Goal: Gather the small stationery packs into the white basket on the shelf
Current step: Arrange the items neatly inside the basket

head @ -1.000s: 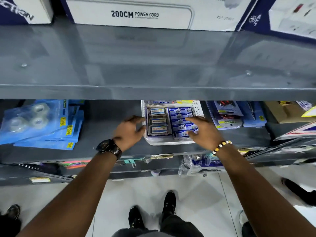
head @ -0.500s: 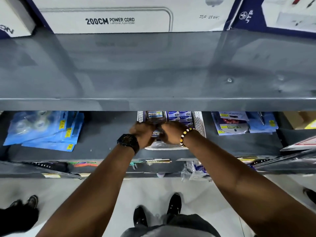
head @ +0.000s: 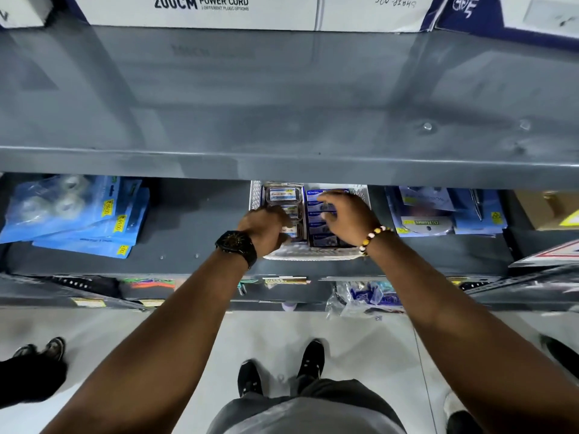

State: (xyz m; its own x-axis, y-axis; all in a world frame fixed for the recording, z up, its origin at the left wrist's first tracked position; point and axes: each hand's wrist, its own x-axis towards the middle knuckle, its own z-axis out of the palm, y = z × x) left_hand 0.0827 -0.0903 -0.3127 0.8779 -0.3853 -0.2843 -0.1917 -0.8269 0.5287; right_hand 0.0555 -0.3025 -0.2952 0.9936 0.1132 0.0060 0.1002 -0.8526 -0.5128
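Observation:
A white perforated basket (head: 256,195) stands on the middle grey shelf, partly under the shelf above. Its left column holds clear stationery packs (head: 283,195) with labels. Its right column holds blue packs (head: 322,240). My left hand (head: 266,227), with a black watch on its wrist, reaches in over the basket's front left, and its fingers curl onto the nearer clear packs. My right hand (head: 349,219), with a bead bracelet on its wrist, lies over the blue packs with its fingers spread and its fingertips on them.
Blue tape packs (head: 78,214) lie left of the basket and blue carded items (head: 445,214) right of it. The grey upper shelf (head: 282,161) overhangs the basket's back. Below, a lower shelf edge carries a plastic bag (head: 363,297). Another person's shoes (head: 40,349) stand at the left.
My two hands were together at the basket's front. They have parted: the right hand has moved right onto the blue packs, while the left stays on the clear packs.

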